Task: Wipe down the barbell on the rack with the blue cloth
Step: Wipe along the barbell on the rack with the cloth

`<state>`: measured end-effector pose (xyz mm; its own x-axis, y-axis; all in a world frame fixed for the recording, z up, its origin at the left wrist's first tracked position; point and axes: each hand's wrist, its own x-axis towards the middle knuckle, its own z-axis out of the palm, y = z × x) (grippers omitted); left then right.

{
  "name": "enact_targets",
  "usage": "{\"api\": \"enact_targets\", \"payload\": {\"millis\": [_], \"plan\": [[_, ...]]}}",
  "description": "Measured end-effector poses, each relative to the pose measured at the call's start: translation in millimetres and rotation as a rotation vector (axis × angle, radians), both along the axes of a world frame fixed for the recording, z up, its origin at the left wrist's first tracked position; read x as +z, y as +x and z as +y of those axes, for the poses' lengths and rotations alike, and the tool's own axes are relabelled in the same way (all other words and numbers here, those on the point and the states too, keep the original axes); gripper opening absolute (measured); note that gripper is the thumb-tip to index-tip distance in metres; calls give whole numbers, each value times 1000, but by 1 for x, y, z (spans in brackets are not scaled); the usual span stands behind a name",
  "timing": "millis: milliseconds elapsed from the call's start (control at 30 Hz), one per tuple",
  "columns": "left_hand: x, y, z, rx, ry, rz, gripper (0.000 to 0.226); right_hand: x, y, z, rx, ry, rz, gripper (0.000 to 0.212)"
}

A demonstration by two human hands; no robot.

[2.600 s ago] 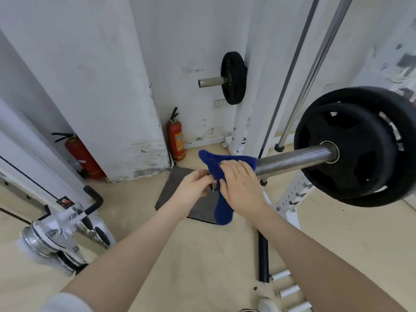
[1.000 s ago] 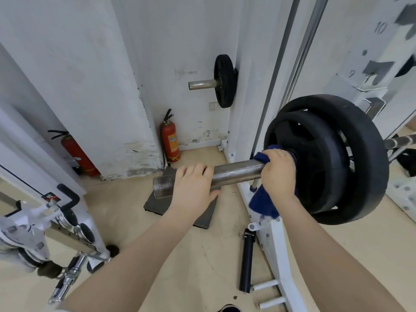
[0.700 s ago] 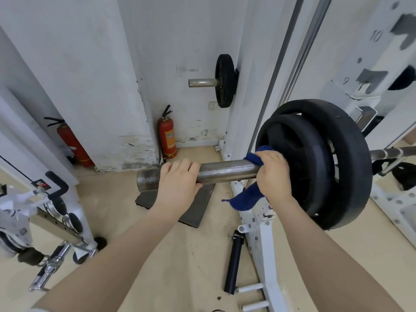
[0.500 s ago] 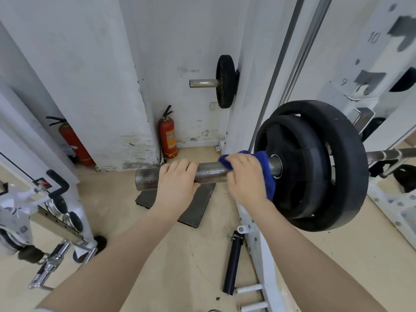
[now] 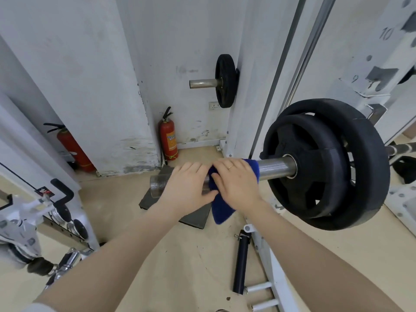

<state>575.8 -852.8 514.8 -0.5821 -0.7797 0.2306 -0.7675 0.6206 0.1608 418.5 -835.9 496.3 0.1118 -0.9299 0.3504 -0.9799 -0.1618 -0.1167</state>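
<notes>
The barbell's steel sleeve (image 5: 273,165) runs left to right across the middle, with two black weight plates (image 5: 324,163) loaded on its right part. My right hand (image 5: 236,183) presses the blue cloth (image 5: 221,210) around the sleeve, left of the plates; a flap of cloth hangs down below the bar. My left hand (image 5: 186,188) grips the bare sleeve near its free end (image 5: 156,184), touching my right hand. The thin shaft of the bar (image 5: 403,148) shows beyond the plates at the right edge.
White rack uprights (image 5: 245,86) and a steel guide rod (image 5: 308,43) stand behind the bar. A small plate on a peg (image 5: 224,84) hangs on the post. Two red fire extinguishers (image 5: 168,140) (image 5: 72,149) stand by the wall. A dark floor mat (image 5: 195,216), a black tube (image 5: 240,264) and a cable machine (image 5: 33,212) lie below.
My right hand has slid the cloth leftward along the sleeve, from against the plates to beside my left hand. The left hand stays gripped near the sleeve's end.
</notes>
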Motion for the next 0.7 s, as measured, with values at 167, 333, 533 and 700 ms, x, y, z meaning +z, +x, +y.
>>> {"api": "enact_targets", "payload": {"millis": [167, 333, 533, 700], "plan": [[12, 57, -20, -41, 133, 113, 50, 6, -6, -12, -299, 91, 92, 44], [-8, 89, -23, 238, 514, 502, 34, 10, 90, -15, -140, 100, 76, 37], [-15, 109, -33, 368, 1076, 1092, 22, 13, 103, -25, -170, 135, 51, 45], [-17, 123, -40, 299, 1097, 975, 24, 17, 140, -35, -303, 209, 26, 40]]}}
